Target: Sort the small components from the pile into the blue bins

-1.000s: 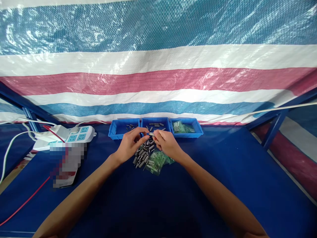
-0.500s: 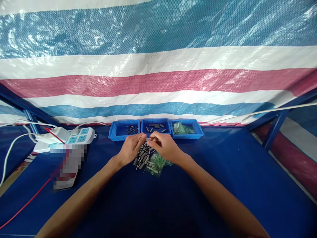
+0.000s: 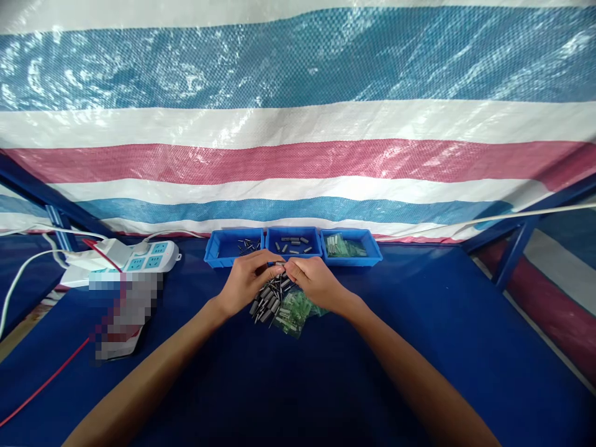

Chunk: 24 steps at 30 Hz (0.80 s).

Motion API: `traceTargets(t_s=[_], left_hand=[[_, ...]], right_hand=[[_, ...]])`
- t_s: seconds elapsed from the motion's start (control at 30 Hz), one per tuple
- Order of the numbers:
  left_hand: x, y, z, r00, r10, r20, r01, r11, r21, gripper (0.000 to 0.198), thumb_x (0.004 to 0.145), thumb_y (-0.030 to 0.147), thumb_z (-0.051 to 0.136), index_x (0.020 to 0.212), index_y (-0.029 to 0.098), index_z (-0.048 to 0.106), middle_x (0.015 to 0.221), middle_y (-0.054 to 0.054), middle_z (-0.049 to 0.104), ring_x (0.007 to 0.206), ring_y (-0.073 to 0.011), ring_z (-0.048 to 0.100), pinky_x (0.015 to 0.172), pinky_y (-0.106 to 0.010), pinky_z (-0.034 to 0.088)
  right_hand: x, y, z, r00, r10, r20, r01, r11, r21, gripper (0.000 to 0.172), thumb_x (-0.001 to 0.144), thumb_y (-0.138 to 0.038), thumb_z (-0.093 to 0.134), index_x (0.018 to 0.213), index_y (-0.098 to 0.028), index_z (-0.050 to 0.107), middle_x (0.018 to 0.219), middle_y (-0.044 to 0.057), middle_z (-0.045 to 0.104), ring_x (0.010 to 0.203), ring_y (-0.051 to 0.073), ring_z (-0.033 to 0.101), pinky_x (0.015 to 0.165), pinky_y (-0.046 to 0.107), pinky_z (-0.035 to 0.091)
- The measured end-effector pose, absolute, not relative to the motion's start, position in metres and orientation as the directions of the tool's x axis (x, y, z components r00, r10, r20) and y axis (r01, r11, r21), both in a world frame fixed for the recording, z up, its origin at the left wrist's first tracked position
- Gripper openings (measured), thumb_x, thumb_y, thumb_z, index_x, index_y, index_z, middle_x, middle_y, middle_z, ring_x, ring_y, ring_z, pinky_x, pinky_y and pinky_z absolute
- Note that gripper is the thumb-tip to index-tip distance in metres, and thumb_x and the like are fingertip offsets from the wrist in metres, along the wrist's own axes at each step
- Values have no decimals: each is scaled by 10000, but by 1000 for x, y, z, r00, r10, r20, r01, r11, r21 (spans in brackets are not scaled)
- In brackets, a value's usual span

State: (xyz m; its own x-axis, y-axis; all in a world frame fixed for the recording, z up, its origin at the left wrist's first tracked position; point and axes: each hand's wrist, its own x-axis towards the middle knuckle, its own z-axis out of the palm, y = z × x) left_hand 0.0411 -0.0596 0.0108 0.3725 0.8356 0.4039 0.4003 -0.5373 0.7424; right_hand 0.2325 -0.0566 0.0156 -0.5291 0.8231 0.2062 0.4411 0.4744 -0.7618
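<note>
Mid-frame, left hand (image 3: 246, 282) and right hand (image 3: 319, 284) together pinch a part (image 3: 280, 264). Dark pieces (image 3: 267, 302) and bags (image 3: 292, 313) lie below.

No txt or nos. legible anywhere.

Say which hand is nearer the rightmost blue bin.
Right: the right hand is in front and left of the rightmost blue bin; the left hand is farther left.

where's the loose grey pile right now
In the head view, the grey pile lies near the middle, beside the left hand and left of the green packets.
</note>
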Motion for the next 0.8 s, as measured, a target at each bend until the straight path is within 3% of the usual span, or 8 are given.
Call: traceTargets(t_s=[0.13,0.27,0.43,0.6,0.8], left_hand=[[40,-58,10,368,822,434,403,-562,722,216,873,346,601,922,158,694,854,-67,696,745,-156,614,656,-256,464],[41,-60,8,326,862,387,386,-496,778,232,858,358,619,931,152,696,800,-49,674,563,-102,548,515,-225,421],[45,-62,8,235,934,270,192,-317,929,227,835,358,643,897,139,660,771,-34,656,424,-54,483,389,-192,373],[46,-60,12,156,956,248,25,-255,967,227,857,360,617,908,140,591,802,-43,669,396,-42,481,370,-183,368],[46,-55,11,129,973,190,-44,-185,982,333,906,454,515,984,146,615,607,42,386,412,-25,282,369,-177,211]], right_hand=[[232,-57,18,-539,815,215,410,476,-778,420,993,-330,333,614,-171,420,555,-29,433,526,92,397,566,245,268],[233,-59,23,-546,805,231,386,487,-784,437,990,-335,334,595,-169,417,549,-29,430,526,91,396,575,243,276],[233,-58,23,-515,831,211,402,452,-796,443,981,-332,362,584,-162,461,536,-23,457,524,94,412,573,245,279],[233,-57,22,-457,872,176,369,366,-854,439,975,-359,373,609,-161,511,502,-26,428,499,100,407,558,246,296],[235,-56,24,-432,884,179,361,352,-864,403,972,-356,383,667,-155,554,511,-24,434,503,102,410,548,246,301]])
